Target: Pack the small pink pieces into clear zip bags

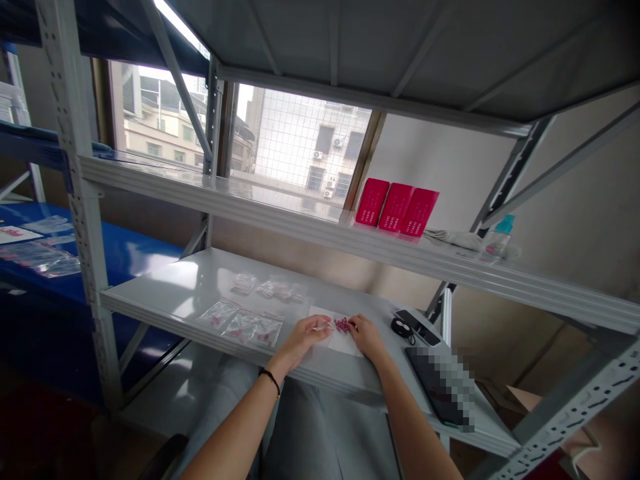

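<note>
Left hand (303, 337) apparently holds clear plastic (324, 325); 3 boxes (396, 207) bear blurred print.

The bare left hand (310, 331) is bent at the knuckles, with its fingers curved inward and its thumb drawn toward them in a pinch. A thin black cord bracelet with a small yellowish bit (271, 383) circles the wrist just behind it. The bare right hand (365, 335) lies just beside the left, apart from it, palm down, its fingers bent and their tips pointing toward the left hand; how tightly they close is too small to tell. Both bare forearms reach forward from below, angling inward so that the hands nearly meet.
</note>
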`<state>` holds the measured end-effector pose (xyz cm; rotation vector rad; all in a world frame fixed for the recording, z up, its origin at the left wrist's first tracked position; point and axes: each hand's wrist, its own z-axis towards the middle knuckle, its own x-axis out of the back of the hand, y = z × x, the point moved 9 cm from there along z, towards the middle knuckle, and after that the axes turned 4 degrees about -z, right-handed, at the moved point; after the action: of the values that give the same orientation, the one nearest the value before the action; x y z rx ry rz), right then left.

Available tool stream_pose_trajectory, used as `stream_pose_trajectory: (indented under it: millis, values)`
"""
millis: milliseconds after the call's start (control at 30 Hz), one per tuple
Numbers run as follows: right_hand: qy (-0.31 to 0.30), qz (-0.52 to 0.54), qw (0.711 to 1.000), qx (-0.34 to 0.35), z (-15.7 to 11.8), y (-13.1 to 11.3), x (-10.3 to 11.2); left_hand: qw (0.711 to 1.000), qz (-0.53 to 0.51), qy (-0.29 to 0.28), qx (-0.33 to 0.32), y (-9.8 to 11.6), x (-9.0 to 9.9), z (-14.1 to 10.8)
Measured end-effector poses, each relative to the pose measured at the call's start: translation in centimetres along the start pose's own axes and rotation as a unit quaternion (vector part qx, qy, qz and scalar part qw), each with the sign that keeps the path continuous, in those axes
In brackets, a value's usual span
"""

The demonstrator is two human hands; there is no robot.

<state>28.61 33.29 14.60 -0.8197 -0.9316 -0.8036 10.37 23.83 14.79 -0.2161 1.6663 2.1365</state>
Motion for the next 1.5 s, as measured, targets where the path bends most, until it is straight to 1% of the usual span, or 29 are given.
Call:
stream_pose_trajectory:
  millis: [67,133,167,233,267,333,400,467,500,533,567,667,733,800,900,967,1033,1267,1400,1500]
  values:
    - [0.022,0.016,1.0,-0.007,-0.1,-0.3,1.1,1.0,-0.001,0.002,0.001,-0.2,0.1,0.1]
    - [0.049,0.038,0.998,-0.017,-0.2,-0.8,2.8,1.0,-0.003,0.0,0.003,-0.4,0.2,0.1]
    - [0.06,0.051,0.997,-0.016,-0.3,-1.4,3.8,1.0,-0.005,-0.003,0.005,-0.4,0.2,0.1]
    - [0.069,0.081,0.994,0.002,-0.7,-3.3,5.9,1.0,-0.01,-0.022,0.01,-0.3,-0.2,0.0]
    - [0.064,0.098,0.993,0.024,-0.8,-4.7,6.8,0.999,-0.012,-0.033,0.009,-0.2,-0.5,-0.2]
    - [0.035,0.136,0.986,0.088,-1.3,-8.0,8.1,0.999,-0.012,-0.052,0.001,0.4,-0.9,-0.4]
    - [-0.009,0.174,0.971,0.161,-2.0,-11.3,8.8,0.998,-0.008,-0.065,-0.014,0.9,-1.3,-0.6]
    - [-0.053,0.198,0.955,0.215,-2.6,-13.3,8.7,0.997,-0.009,-0.075,-0.021,1.1,-1.4,-0.7]
    - [-0.066,0.203,0.951,0.222,-2.7,-13.5,8.5,0.997,-0.011,-0.078,-0.018,1.0,-1.4,-0.7]
    - [-0.067,0.205,0.953,0.213,-2.5,-13.1,8.2,0.997,-0.013,-0.08,-0.013,0.9,-1.4,-0.7]
    - [-0.055,0.203,0.96,0.188,-2.1,-12.0,8.0,0.997,-0.015,-0.077,-0.007,0.7,-1.3,-0.6]
    - [0.023,0.174,0.982,0.067,-0.6,-6.7,7.2,0.998,-0.025,-0.057,0.003,0.3,-0.9,-0.6]
    - [0.048,0.145,0.988,0.006,0.1,-3.4,6.0,0.999,-0.028,-0.044,0.003,0.3,-0.8,-0.6]
    - [0.04,0.118,0.992,-0.03,0.3,-1.0,4.2,0.999,-0.025,-0.037,0.004,0.5,-0.7,-0.6]
    - [0.014,0.084,0.995,-0.056,0.3,1.0,1.5,0.999,-0.015,-0.033,0.008,0.6,-0.8,-0.7]
    - [0.005,0.067,0.996,-0.059,0.3,1.6,0.5,0.999,-0.011,-0.033,0.009,0.6,-0.8,-0.7]
    - [0.001,0.054,0.997,-0.057,0.8,1.7,0.0,0.999,-0.016,-0.032,0.009,0.5,-0.7,-0.7]
    - [-0.042,0.025,0.999,-0.023,3.4,0.6,-0.4,0.999,-0.015,-0.03,0.026,0.1,-0.4,-0.7]
    - [-0.067,0.005,0.998,-0.018,4.1,0.4,-0.7,0.999,-0.013,-0.03,0.02,0.2,-0.4,-0.6]
    - [-0.082,-0.009,0.996,-0.023,4.4,0.4,-0.9,0.999,-0.011,-0.021,0.037,-0.2,-0.2,-0.6]
